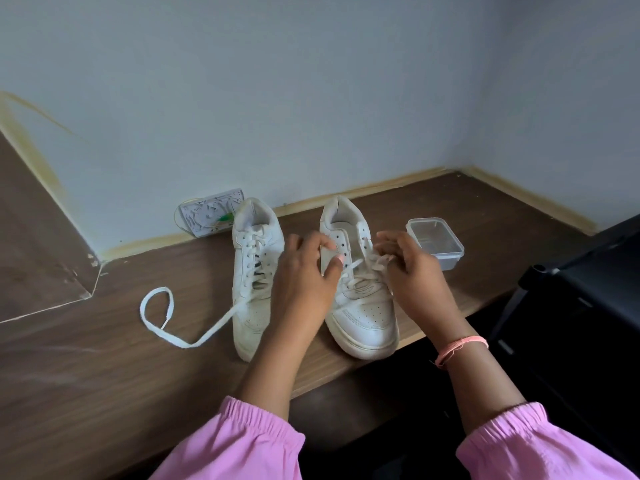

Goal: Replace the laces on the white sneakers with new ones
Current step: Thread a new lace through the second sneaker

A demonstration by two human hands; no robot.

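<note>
Two white sneakers stand side by side on the wooden desk point(104, 368), toes toward me. From the left sneaker point(254, 271) a loose white lace point(162, 323) trails out to the left and ends in a loop on the desk. The right sneaker point(363, 306) is partly laced, with its upper eyelets empty. My left hand point(304, 275) grips that sneaker's left eyelet flap and tongue, thumb pressed on the tongue. My right hand point(412, 271) is curled at the sneaker's right side and pinches its lace point(367, 268) near the middle eyelets.
A clear plastic container point(434, 242) sits just right of the right sneaker. A white patterned box point(207, 216) leans against the wall behind the left sneaker. A black chair point(581, 306) stands at the right beyond the desk's front edge. Walls close the back and right.
</note>
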